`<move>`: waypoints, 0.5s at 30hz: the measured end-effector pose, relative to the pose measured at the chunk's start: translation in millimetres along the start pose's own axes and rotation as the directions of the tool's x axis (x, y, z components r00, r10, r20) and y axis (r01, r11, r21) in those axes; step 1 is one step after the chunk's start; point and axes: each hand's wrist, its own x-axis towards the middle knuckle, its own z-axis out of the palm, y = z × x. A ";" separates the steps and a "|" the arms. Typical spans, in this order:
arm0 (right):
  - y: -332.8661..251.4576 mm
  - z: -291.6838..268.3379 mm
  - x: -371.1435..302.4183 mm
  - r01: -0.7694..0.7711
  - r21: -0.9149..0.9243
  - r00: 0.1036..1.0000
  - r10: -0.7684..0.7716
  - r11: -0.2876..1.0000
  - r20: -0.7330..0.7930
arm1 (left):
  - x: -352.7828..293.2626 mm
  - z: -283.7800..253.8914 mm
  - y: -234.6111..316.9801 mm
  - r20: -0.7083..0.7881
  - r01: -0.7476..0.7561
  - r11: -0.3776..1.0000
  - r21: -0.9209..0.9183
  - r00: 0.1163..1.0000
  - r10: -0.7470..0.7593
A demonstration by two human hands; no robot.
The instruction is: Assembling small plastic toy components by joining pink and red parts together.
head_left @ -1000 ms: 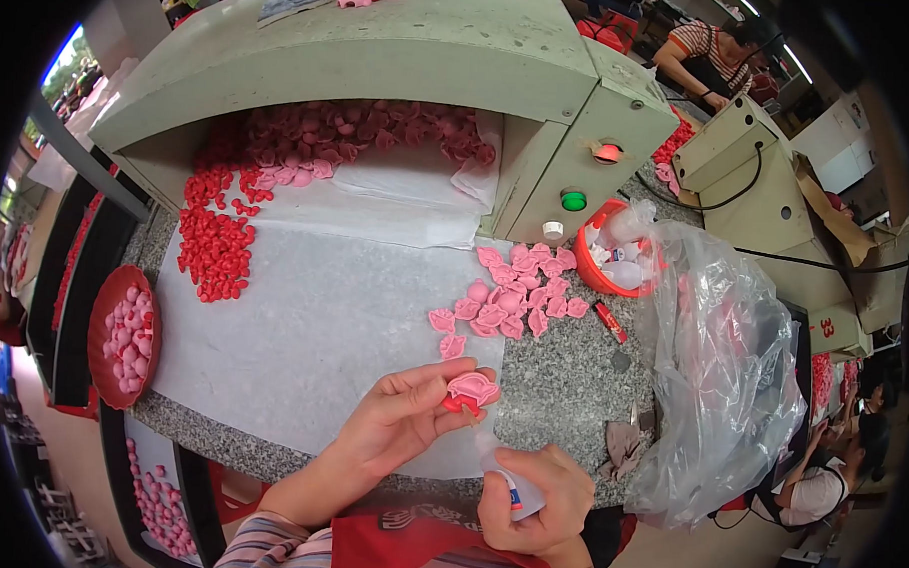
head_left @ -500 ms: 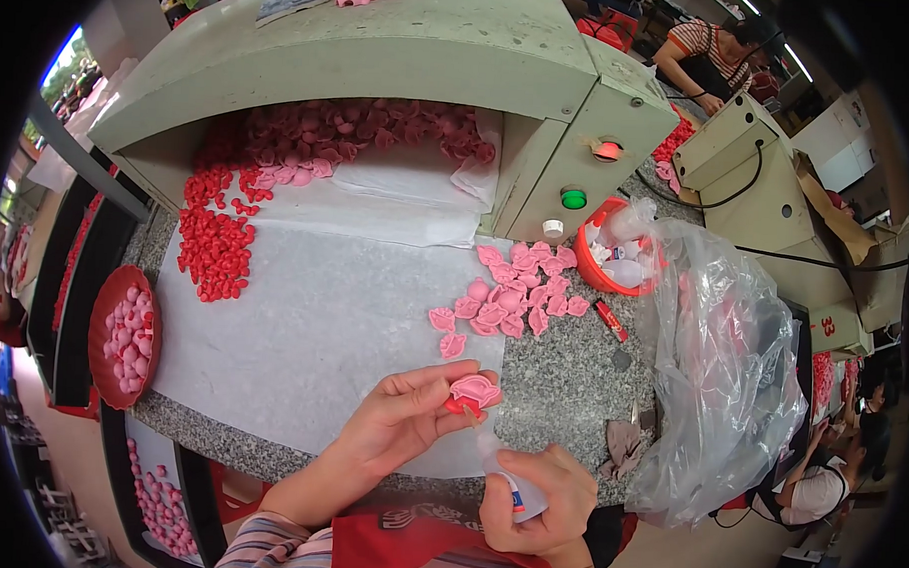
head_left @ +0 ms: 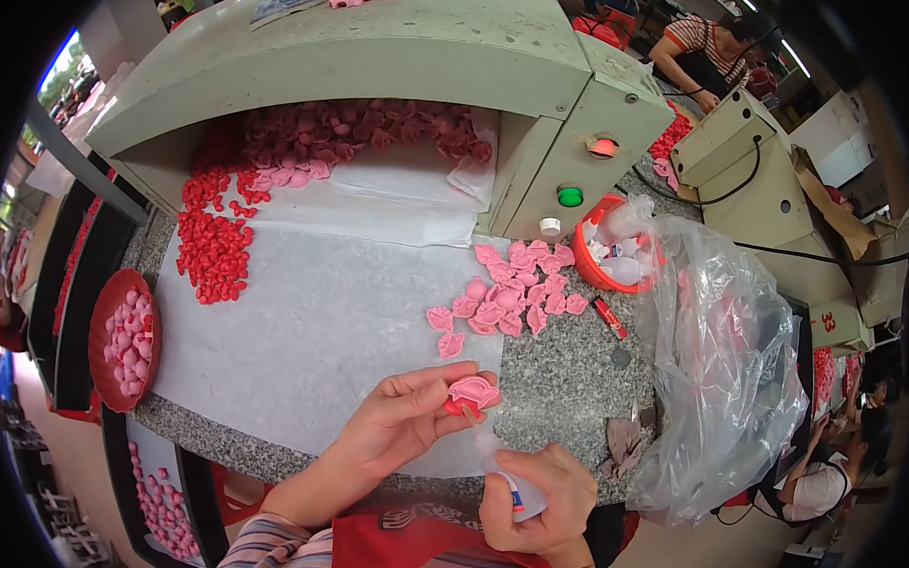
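Near the front edge of the worktop, my left hand pinches a small pink molded piece together with a red one. Close beside it on the right, my right hand is wrapped round a translucent squeeze bottle with a blue mark. The bottle's nozzle points up toward the held pieces, and I cannot tell whether it touches them. Ahead of both hands lies a loose pile of similar pink pieces. Many small red pieces are heaped on the left of the white paper.
A pale green machine with an arched opening holds more pieces at the back. An orange-red tub of bottles stands right, beside a clear plastic bag. A red bowl of pink pieces sits left. Other people work at the far right.
Both hands keep almost the same place and grip. The view has shifted very slightly.
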 end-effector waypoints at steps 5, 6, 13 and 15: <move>1.8 0.7 -0.2 0.011 -0.004 1.000 -0.011 1.000 -0.023 | -0.8 0.0 0.3 0.023 0.007 1.000 -0.003 1.000 -0.007; 2.0 0.5 -0.4 0.009 -0.008 1.000 -0.009 1.000 -0.015 | -0.9 0.6 0.5 0.022 0.005 1.000 0.000 1.000 -0.005; 4.0 0.6 -0.8 0.010 -0.011 1.000 -0.011 1.000 -0.020 | -1.7 2.6 -0.4 -0.021 -0.022 0.999 0.027 1.000 0.023; 4.2 0.4 0.9 0.014 -0.015 0.999 -0.015 1.000 -0.039 | -1.6 3.0 -0.4 -0.021 -0.026 0.999 0.028 0.999 0.027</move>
